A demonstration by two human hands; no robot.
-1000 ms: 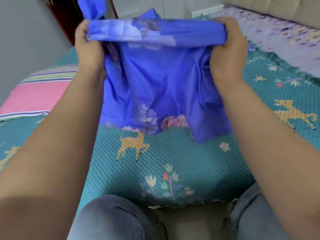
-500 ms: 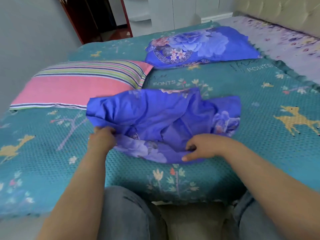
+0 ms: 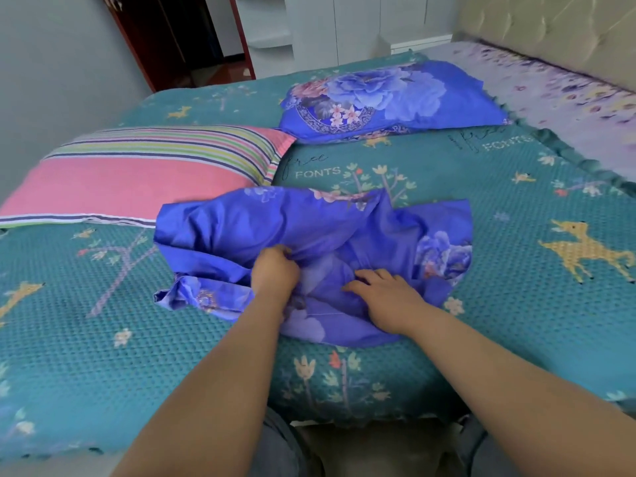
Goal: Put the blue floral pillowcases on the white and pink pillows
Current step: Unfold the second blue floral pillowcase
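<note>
Teal deer-patterned bedspread (image 3: 481, 339), padded headboard (image 3: 550, 32)

Head-worn view, down over bed (image 3: 481, 304)

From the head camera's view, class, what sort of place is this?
Most likely a bedroom: a bed under a teal bedspread, a pink striped pillow lying on it, and a padded headboard.
</note>
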